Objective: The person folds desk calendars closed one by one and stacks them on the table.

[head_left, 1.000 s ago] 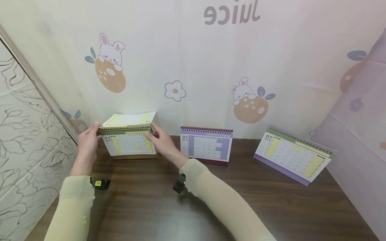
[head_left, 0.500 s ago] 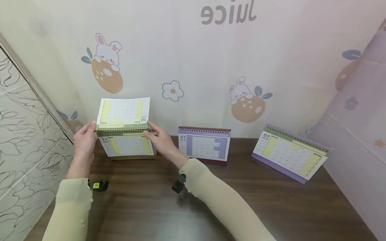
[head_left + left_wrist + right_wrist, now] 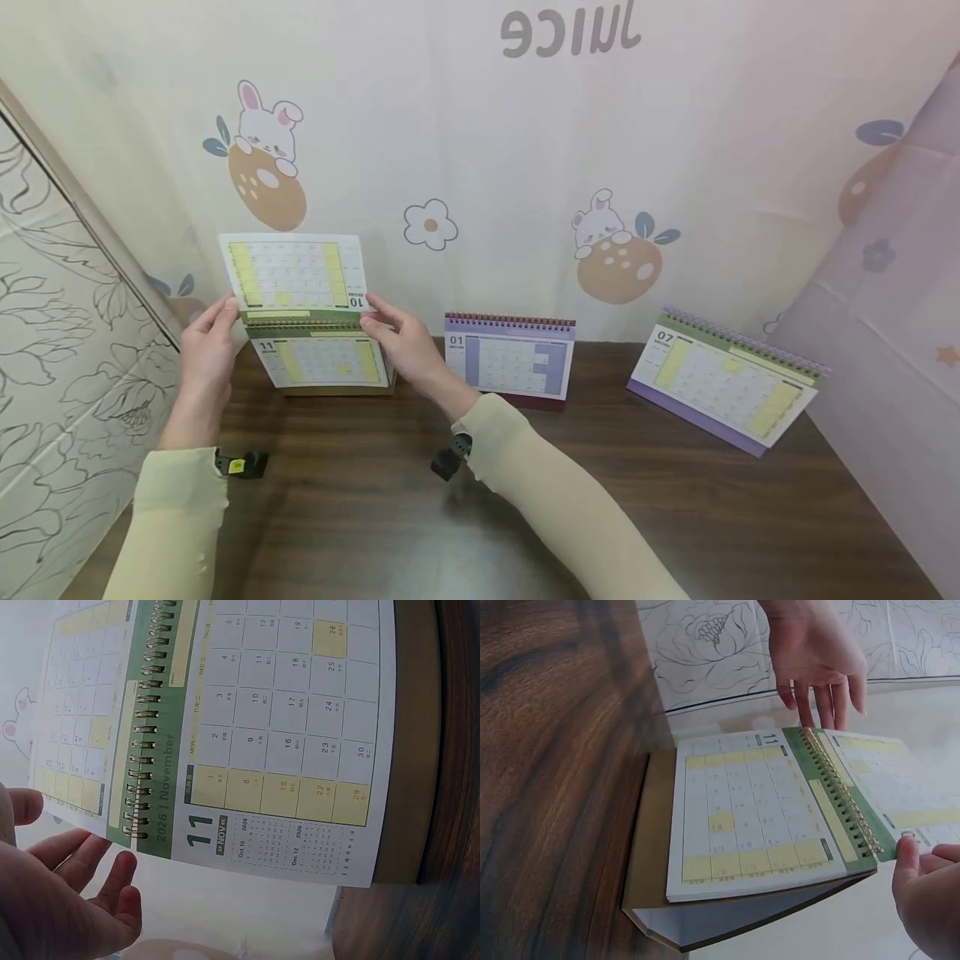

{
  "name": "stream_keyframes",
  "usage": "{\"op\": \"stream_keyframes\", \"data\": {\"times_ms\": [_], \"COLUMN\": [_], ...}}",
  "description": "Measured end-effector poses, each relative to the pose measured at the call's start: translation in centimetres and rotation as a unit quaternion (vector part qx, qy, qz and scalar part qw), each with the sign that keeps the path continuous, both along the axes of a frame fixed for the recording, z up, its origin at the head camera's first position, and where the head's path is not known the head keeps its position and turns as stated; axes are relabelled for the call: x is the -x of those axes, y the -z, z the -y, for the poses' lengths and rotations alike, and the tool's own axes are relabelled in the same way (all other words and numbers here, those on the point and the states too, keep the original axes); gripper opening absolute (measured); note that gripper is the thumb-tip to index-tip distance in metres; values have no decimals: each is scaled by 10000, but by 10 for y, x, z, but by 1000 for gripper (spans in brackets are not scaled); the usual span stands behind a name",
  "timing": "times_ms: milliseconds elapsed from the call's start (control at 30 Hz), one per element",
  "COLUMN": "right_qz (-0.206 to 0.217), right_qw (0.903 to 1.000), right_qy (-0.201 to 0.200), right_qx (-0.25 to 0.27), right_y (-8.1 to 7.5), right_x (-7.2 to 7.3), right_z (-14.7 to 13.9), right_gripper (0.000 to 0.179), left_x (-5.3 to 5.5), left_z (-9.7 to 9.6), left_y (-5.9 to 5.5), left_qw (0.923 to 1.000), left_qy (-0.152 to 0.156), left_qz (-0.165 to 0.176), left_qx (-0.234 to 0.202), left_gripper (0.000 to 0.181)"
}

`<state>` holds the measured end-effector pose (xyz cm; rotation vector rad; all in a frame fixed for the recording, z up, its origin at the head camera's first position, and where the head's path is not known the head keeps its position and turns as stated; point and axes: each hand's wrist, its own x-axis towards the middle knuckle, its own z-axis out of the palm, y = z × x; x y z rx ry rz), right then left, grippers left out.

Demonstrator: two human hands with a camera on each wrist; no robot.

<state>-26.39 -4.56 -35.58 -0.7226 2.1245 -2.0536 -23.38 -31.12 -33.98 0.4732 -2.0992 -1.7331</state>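
A desk calendar [image 3: 327, 360] with a tan stand stands at the left, its November sheet facing me. Its October page [image 3: 288, 271] is lifted above the spiral binding [image 3: 146, 742] and reads upside down in the head view. My right hand [image 3: 408, 346] pinches the lower right corner of this page, thumb [image 3: 907, 859] on its printed face. At the opposite end, my left hand [image 3: 206, 354] has its fingers loosely extended against the page edge and the end of the binding, as the left wrist view shows.
On the dark wooden table [image 3: 360, 492], a purple January calendar [image 3: 510, 362] stands in the middle and a July calendar [image 3: 727, 383] stands angled at the right. A curtain [image 3: 495, 150] printed with rabbits hangs behind; a flower-patterned panel [image 3: 67, 358] borders the left.
The October page has swung up and over the binding, from nearly edge-on to facing me, now tilted slightly left. Both hands have stayed at the calendar's ends; the other calendars have not moved.
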Motion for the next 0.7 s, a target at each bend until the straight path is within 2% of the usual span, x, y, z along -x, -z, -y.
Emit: {"op": "stream_keyframes", "data": {"times_ms": [100, 233, 333, 500, 700], "right_qz": [-63, -85, -128, -315, -542], "right_qw": [9996, 9979, 9974, 9970, 9966], "right_qy": [-111, -313, -376, -338, -244], "right_qx": [233, 553, 607, 616, 574], "right_y": [0, 2, 3, 8, 15], "right_x": [0, 0, -1, -2, -2], "right_z": [-3, -6, -8, -11, -13], "right_gripper": [48, 44, 43, 38, 36], "left_x": [-2, -5, -8, -12, -17], "left_z": [0, 1, 4, 10, 14], "left_y": [-1, -2, -1, 1, 5], "left_qw": [9997, 9996, 9991, 9938, 9876], "left_qy": [22, 96, 242, 571, 569], "left_qz": [-49, -36, -95, -378, -496], "left_qx": [-218, -266, -327, -874, -1376], "left_gripper": [57, 65, 68, 67, 57]}}
